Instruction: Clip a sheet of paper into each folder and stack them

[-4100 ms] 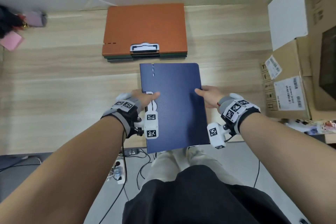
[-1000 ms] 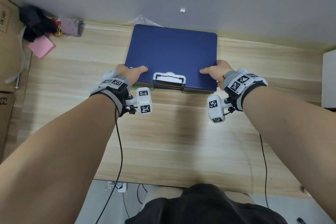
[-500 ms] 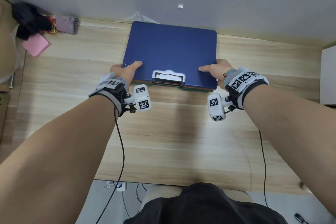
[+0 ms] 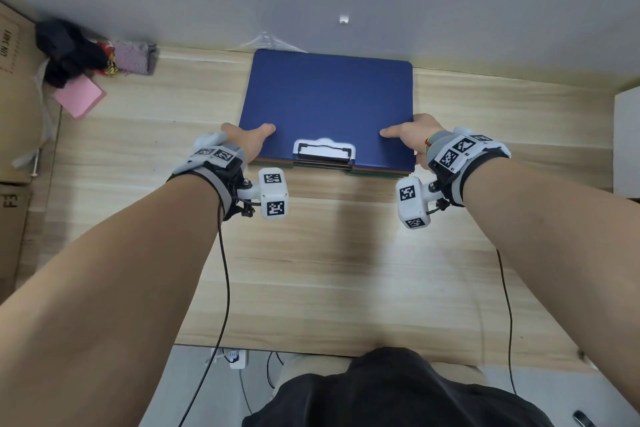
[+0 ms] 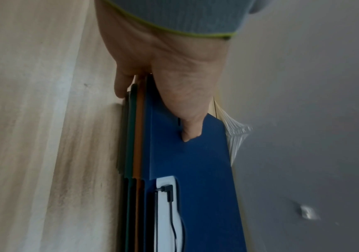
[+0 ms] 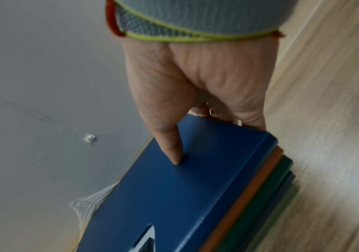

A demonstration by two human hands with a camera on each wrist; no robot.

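Both arms stretched forward, roughly parallel, forearms bare, tracker bands on both wrists. Left hand (image 4: 250,143) at near-left corner of stack (image 4: 329,104): thumb flat on top, fingers curled down the side edge. Right hand (image 4: 412,135) mirrored at near-right corner: thumb pressed on top, fingers wrapped round the right edge. Fingertips mostly hidden in both wrist views.
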